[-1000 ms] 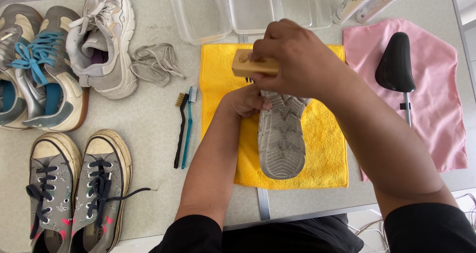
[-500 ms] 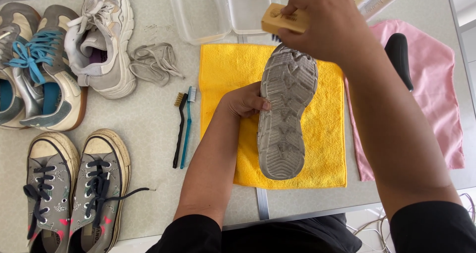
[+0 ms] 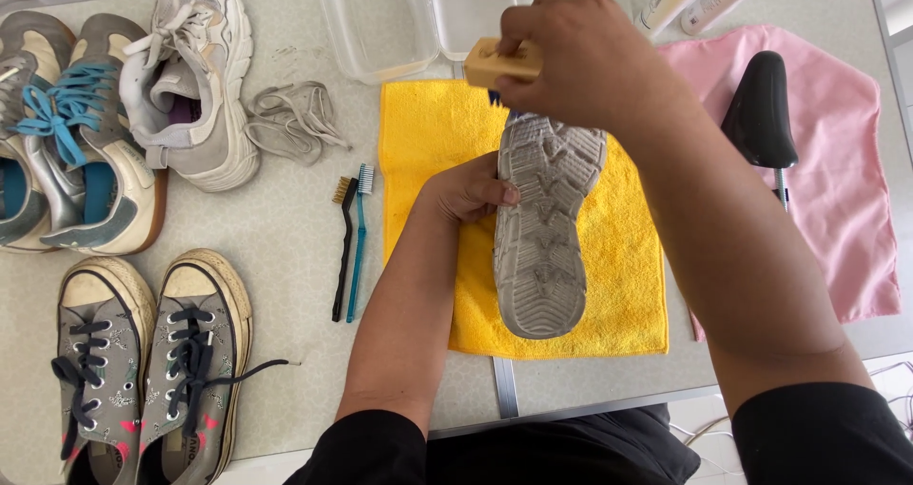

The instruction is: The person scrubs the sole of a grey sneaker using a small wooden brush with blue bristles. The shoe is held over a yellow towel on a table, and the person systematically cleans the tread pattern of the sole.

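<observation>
A grey shoe [image 3: 542, 238] lies sole up on a yellow towel [image 3: 428, 133]. My left hand [image 3: 466, 192] grips its left side near the middle. My right hand [image 3: 580, 57] is closed on a wooden-backed brush [image 3: 496, 62], held over the far end of the sole, with the bristles just showing under the fingers.
A black brush [image 3: 340, 247] and a blue toothbrush [image 3: 358, 242] lie left of the towel. Loose laces [image 3: 290, 119], a white sneaker [image 3: 195, 76], two blue-laced shoes [image 3: 57, 143] and grey canvas sneakers [image 3: 143, 361] fill the left. Clear tubs [image 3: 376, 24] stand behind. A pink cloth [image 3: 846, 171] with a black shoe tree [image 3: 758, 114] lies right.
My right hand with the brush swept from the middle of the sole up past its far end, then came back down onto the far end. The shoe stays held.
</observation>
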